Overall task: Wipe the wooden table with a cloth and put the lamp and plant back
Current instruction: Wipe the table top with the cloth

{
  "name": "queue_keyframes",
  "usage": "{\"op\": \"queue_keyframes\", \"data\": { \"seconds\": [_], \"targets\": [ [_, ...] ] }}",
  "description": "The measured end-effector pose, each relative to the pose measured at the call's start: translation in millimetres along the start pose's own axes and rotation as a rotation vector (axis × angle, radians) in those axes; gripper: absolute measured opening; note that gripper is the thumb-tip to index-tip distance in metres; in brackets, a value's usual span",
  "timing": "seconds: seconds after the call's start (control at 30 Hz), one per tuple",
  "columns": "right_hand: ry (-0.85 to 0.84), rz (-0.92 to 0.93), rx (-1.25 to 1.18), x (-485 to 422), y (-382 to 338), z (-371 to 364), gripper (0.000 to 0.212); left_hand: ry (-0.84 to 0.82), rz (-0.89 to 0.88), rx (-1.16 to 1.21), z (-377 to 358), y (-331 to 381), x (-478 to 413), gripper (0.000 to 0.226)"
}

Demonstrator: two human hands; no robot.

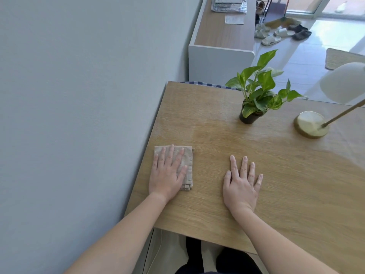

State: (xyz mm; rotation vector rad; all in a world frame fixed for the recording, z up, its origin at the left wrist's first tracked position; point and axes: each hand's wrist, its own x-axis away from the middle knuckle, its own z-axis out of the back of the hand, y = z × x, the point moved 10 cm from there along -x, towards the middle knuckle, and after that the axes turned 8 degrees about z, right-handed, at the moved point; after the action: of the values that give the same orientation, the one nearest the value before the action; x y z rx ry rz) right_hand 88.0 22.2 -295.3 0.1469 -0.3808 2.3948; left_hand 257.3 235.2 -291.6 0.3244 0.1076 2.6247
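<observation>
The cloth lies under the left hand, whose fingers are straight and spread, pressing it flat; only its right strip and far edge show. It is beige, folded into a rectangle. The right hand rests flat on the bare table beside it, fingers splayed. The cloth sits at the table's left edge, by the wall. The plant and lamp stand far right, with open wood between.

Ahead of your hands the bench lies bare up to the plant. The wall runs close along the left edge. To the right, the lamp base and slanting stem block the way; a bare gap lies between plant and lamp.
</observation>
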Motion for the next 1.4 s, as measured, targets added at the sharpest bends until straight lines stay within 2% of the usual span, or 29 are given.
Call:
{"op": "queue_keyframes", "data": {
  "seconds": [0.2,0.4,0.7,1.03,1.4],
  "targets": [
    [-0.032,0.016,-0.020,0.2,-1.8,-0.8,0.059,0.001,-0.033,0.001,-10.7,7.1,55.7,0.068],
    [-0.054,0.050,-0.056,2.8,0.1,1.1,0.059,0.001,0.040,0.006,-15.6,-46.8,95.1,0.067],
    [-0.054,0.050,-0.058,1.3,-3.6,1.1,0.059,0.007,0.006,0.024,0.1,-68.5,44.2,0.067],
    [-0.016,0.010,-0.023,-4.6,-4.7,7.4,0.060,0.004,0.031,0.029,16.8,-31.9,-54.1,0.070],
    [0.008,-0.008,-0.030,1.2,-0.8,7.8,0.058,-0.024,-0.119,-0.009,7.6,4.1,-25.4,0.067]
  ]
}}
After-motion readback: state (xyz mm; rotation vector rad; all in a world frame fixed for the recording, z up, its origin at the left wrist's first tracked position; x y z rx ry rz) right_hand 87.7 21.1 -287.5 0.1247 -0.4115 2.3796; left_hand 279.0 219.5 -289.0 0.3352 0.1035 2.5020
